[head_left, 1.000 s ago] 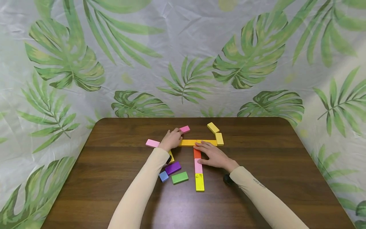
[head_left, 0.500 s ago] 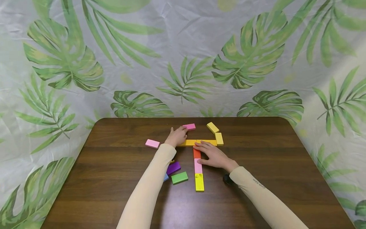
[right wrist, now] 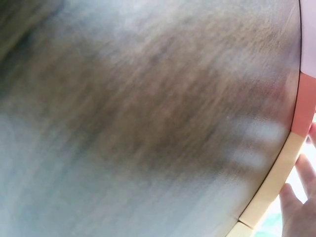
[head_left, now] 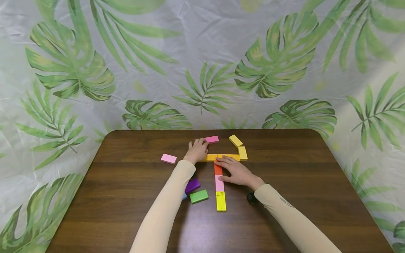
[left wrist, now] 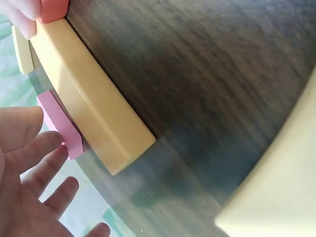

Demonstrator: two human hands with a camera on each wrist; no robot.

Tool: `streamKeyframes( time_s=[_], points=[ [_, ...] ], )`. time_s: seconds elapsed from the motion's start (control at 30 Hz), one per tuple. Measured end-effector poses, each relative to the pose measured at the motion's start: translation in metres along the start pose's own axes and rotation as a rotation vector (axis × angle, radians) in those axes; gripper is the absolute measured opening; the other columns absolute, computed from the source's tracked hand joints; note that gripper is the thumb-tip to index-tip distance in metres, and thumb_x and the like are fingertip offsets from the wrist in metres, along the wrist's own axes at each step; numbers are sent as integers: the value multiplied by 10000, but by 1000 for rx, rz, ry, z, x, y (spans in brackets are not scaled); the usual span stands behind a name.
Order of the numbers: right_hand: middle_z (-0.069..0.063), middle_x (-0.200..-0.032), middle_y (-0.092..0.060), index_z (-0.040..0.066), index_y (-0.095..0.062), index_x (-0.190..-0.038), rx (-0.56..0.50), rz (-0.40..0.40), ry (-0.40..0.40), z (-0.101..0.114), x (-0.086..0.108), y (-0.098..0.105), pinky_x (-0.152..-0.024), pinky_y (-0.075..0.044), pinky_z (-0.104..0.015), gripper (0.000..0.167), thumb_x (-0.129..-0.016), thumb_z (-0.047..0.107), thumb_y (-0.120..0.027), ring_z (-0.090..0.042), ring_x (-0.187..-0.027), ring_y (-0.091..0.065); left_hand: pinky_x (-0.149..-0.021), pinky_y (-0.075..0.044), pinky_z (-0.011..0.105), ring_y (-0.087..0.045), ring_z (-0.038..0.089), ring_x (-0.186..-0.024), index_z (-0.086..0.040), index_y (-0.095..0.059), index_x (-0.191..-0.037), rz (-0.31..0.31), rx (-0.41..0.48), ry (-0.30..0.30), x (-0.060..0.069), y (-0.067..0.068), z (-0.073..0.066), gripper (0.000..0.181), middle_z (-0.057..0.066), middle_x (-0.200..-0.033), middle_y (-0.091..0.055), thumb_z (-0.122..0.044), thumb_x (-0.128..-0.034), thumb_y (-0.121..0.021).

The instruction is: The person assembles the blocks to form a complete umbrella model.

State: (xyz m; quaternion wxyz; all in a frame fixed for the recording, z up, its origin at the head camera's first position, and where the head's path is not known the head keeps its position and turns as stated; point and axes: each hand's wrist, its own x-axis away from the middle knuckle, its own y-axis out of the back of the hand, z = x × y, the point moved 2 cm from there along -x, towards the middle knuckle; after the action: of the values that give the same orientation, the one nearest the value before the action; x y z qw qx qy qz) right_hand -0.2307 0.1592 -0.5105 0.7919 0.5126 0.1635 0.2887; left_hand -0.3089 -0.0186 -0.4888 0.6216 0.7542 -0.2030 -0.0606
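Note:
My left hand (head_left: 197,150) reaches to the back of the table, its fingertips touching the left end of a pink block (head_left: 212,139). In the left wrist view, loosely extended fingers meet that pink block (left wrist: 61,126), just beyond an orange block (left wrist: 89,94). My right hand (head_left: 237,172) rests fingertips on the orange row (head_left: 210,157), with its thumb at the light pink block (head_left: 219,183) in the column below. A red block (head_left: 218,170) heads that column and a bright yellow block (head_left: 221,202) ends it. A pale yellow block (head_left: 242,153) adjoins the row's right end.
Another pale yellow block (head_left: 235,141) lies tilted at the back. A second light pink block (head_left: 169,159) lies left of my left hand. Purple (head_left: 192,186) and green (head_left: 199,196) blocks lie near the left forearm, which partly covers a blue block (head_left: 184,197).
My left hand has moved right and slightly back, and the pink block has slid the same way. Its forearm now covers a yellow block and most of the blue one. My right hand stays put.

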Motion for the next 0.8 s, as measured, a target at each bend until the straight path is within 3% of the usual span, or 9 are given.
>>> streamKeyframes(
  time_s=[0.8],
  points=[
    [-81,-1515,-343,136,-414,-1465,4,7,-1,-4,0,-3,-1104,-228,-495,680,-901,467,-603,-315,-1403,-240,-1090,-154,568,-195,325,-1384,-159,-322,-1506,145,20,60,-13,9,-20,515,4,-1543,-275,-129,-1000,-411]
  ],
)
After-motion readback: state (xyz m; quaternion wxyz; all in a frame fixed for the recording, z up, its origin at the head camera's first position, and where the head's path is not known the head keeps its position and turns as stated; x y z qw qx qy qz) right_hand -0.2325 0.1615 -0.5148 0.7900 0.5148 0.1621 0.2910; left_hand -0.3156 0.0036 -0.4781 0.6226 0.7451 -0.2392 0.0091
